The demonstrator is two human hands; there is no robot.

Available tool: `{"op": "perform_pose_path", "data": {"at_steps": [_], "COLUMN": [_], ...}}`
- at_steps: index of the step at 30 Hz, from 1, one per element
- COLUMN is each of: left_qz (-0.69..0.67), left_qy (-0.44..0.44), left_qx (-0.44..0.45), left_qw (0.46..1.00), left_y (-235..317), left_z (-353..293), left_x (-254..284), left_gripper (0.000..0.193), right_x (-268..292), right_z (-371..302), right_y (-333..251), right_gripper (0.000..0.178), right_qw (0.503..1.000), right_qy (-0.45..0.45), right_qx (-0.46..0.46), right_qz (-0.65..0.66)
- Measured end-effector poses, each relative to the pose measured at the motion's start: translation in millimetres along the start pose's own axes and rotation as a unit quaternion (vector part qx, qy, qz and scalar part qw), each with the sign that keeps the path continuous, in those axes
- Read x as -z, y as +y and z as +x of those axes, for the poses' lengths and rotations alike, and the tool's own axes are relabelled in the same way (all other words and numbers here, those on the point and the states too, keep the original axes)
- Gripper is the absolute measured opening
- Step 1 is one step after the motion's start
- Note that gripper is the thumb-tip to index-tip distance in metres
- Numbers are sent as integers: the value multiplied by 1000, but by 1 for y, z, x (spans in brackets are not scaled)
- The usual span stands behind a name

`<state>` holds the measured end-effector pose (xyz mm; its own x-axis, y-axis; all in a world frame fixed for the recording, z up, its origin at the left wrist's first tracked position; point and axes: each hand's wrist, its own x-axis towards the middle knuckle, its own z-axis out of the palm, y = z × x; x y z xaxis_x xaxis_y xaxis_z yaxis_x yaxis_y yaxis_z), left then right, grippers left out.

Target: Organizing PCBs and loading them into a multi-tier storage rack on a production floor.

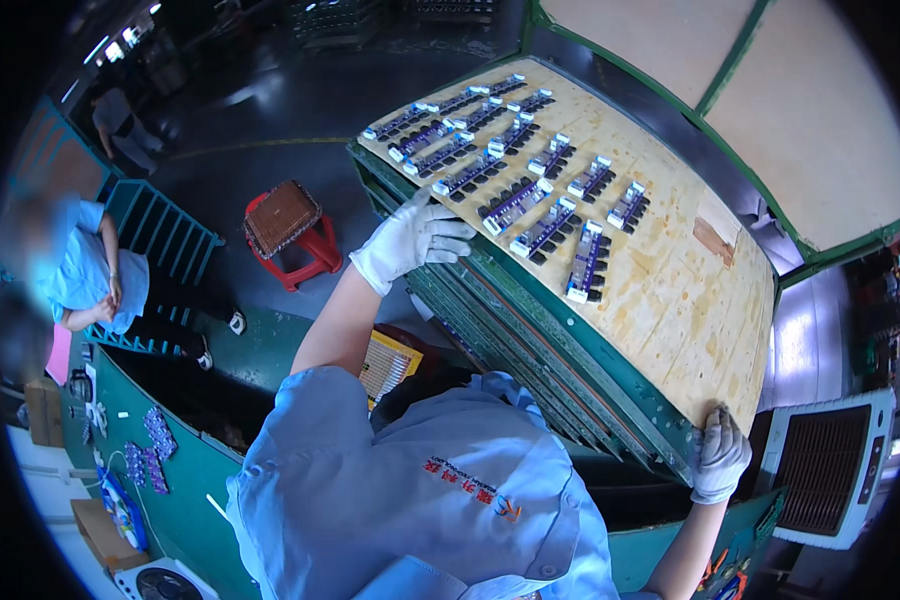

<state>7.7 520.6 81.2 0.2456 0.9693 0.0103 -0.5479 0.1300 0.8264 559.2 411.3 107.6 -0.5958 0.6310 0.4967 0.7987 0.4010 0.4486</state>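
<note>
A wooden-topped desk (660,330) with a green metal frame slanted across the upper middle and right of the frame. On its upper left part lay the assemblies (542,230), set out in uneven rows; each had a purple strip, white and blue end pieces and dark pads along its sides. The left hand (415,242), in a white glove, was at the desk's left edge, near the middle of the frame, close to the nearest assemblies. It was loosely open, thumb apart from the fingers; whether it touched the edge could not be told. The right hand (720,457), gloved too, was at the lower right, its bent fingers closed over the desk's near corner, well apart from the assemblies.

Left of centre stood a red stool (315,262) with a brown woven seat. A yellow tray (402,352) showed beside the left forearm. At the left of the frame, a co-worker (95,265) in a light blue shirt held both hands before the waist. Purple pieces (156,430) lay on a green surface (192,462) at the lower left, and a white air cooler (825,468) stood at the lower right.
</note>
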Motion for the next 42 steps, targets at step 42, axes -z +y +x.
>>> {"op": "perform_pose_path", "data": {"at_steps": [42], "left_qz": [-14], "left_qy": [37], "left_qx": [-85], "left_qw": [996], "left_y": [-55], "left_z": [62], "left_x": [102], "left_gripper": [27], "right_x": [-29], "right_z": [18], "right_y": [42], "right_gripper": [44], "right_qw": [469], "right_qy": [-3], "right_qx": [-756], "right_qz": [457]}}
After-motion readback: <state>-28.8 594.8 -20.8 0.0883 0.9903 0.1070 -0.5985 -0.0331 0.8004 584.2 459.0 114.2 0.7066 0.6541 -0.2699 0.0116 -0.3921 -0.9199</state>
